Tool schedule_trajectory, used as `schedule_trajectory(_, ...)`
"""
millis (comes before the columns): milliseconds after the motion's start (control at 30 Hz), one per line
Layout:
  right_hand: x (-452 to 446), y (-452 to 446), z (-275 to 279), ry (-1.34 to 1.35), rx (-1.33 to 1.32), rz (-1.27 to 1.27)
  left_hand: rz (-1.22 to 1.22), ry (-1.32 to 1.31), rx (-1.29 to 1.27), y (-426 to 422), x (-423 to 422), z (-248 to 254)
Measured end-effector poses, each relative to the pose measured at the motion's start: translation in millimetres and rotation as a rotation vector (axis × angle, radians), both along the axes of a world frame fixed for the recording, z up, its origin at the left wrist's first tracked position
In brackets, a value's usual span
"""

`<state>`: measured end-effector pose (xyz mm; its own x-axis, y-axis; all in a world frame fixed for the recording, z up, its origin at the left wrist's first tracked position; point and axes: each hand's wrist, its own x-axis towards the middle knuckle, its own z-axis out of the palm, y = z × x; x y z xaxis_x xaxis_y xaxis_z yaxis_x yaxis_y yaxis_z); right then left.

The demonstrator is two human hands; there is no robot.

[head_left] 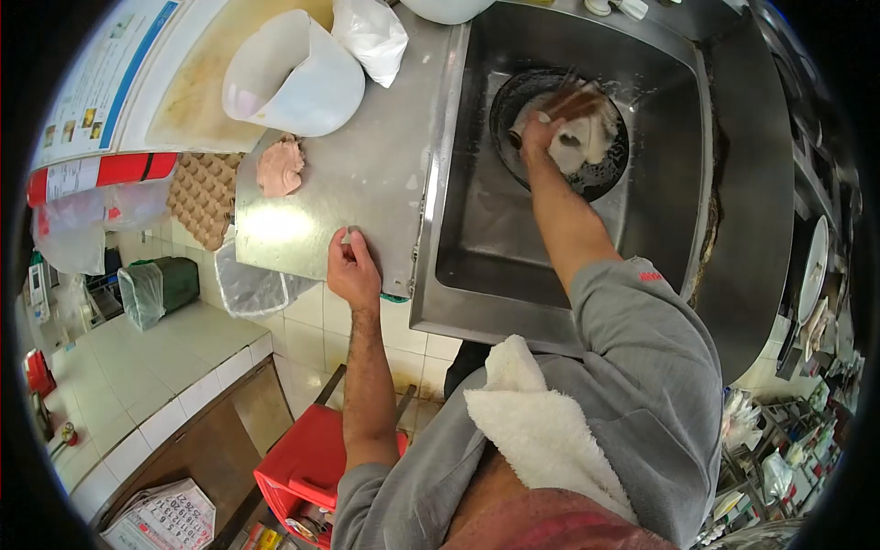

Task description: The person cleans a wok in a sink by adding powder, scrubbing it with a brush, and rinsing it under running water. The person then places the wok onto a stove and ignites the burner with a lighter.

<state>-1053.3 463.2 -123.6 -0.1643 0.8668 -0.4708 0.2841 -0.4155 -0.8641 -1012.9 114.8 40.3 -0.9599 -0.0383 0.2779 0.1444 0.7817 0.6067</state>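
A dark round wok (605, 186) lies in the steel sink (500, 220), with whitish foamy water (573, 151) inside it. My right hand (539, 133) reaches into the wok, its fingers wrapped round a brown wok brush (579, 99). The bristles are smeared by motion and touch the foamy water. At the front edge of the steel counter (385, 165), left of the sink, is my left hand (354, 268). Its fingers are curled, with thumb and index tips near each other; whether something small sits between them is hard to see.
A crumpled pinkish cloth (280, 166), a white plastic tub (321, 87) and a white plastic bag (371, 37) sit on the counter. An egg tray (203, 194) stands at its left end. Below is a red stool (312, 449). A tap (628, 7) is at the sink's back.
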Motion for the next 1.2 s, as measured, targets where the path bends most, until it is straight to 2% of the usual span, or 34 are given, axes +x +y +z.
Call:
schedule_trajectory(67, 5.8, -2.6, 1.5, -0.021, 0.027, 0.298, -0.002, 0.01, 0.006, -0.1, 0.2, -0.1)
schedule_trajectory(100, 20.9, -8.0, -6.3, -0.025, 0.029, 0.293, -0.007, 0.023, 0.018, 0.3, 0.3, -0.3)
schedule_trajectory(167, 58.9, -12.1, -28.2, -0.216, 0.317, 0.844, -0.006, -0.002, 0.038, -1.2, 0.0, -1.9)
schedule_trajectory(233, 120.1, 13.9, 0.9, -0.269, 0.092, 1.222, 0.003, -0.023, 0.06, -2.0, -0.2, -1.8)
schedule_trajectory(267, 147.9, 36.7, 24.5, -0.346, 0.118, 1.433, -0.001, -0.003, 0.041, -1.1, -0.2, -0.2)
schedule_trajectory(333, 188.8, 98.4, 44.3, -0.681, 0.067, 1.642, -0.01, 0.015, 0.024, -1.6, 1.8, 2.7)
schedule_trajectory(367, 196.1, 121.6, 79.1, -0.819, 0.061, 1.593, -0.008, 0.011, 0.017, -1.4, 2.2, 3.6)
schedule_trajectory(433, 191.6, 154.6, 94.9, -1.068, 0.267, 1.376, -0.01, 0.013, 0.022, -0.1, 1.1, 2.7)
schedule_trajectory(500, 157.2, 142.9, 127.6, -1.327, 0.679, 1.357, -0.017, 0.027, 0.005, -2.7, 0.4, -1.0)
schedule_trajectory(567, 121.1, 147.9, 117.0, -1.183, 0.797, 1.347, -0.021, 0.026, 0.001, 0.6, 0.0, 2.9)
schedule_trajectory(700, 103.1, 141.3, 106.3, -1.278, 0.847, 1.333, -0.036, 0.057, -0.054, -1.3, 1.7, 2.2)
schedule_trajectory(767, 135.5, 142.2, 102.1, -1.203, 0.678, 1.235, -0.028, 0.045, -0.034, -2.1, 0.7, -0.1)
schedule_trajectory(833, 182.3, 113.9, 109.4, -1.256, 0.442, 1.187, -0.013, 0.028, 0.0, -3.9, 0.5, -2.3)
schedule_trajectory(867, 206.8, 114.6, 72.9, -1.125, 0.296, 1.207, -0.017, 0.028, 0.016, -5.0, 0.9, -3.2)
schedule_trajectory(900, 215.3, 95.6, 69.9, -1.019, 0.081, 1.283, -0.025, 0.029, 0.031, -5.9, 1.1, -3.1)
schedule_trajectory(933, 244.6, 89.7, 23.8, -0.791, 0.202, 1.35, -0.029, 0.027, 0.043, -6.3, 1.9, -1.8)
schedule_trajectory(1000, 224.4, 26.2, 82.9, -0.592, -0.006, 1.269, -0.042, 0.078, 0.031, -3.9, 2.4, 1.8)
schedule_trajectory(1133, 220.2, 26.5, 112.7, -0.57, -0.09, 1.213, -0.073, 0.089, 0.022, -5.8, 4.0, 5.8)
schedule_trajectory(1200, 237.2, 60.1, 155.7, -0.98, -0.255, 1.135, -0.087, 0.082, 0.039, -8.9, 3.2, 0.5)
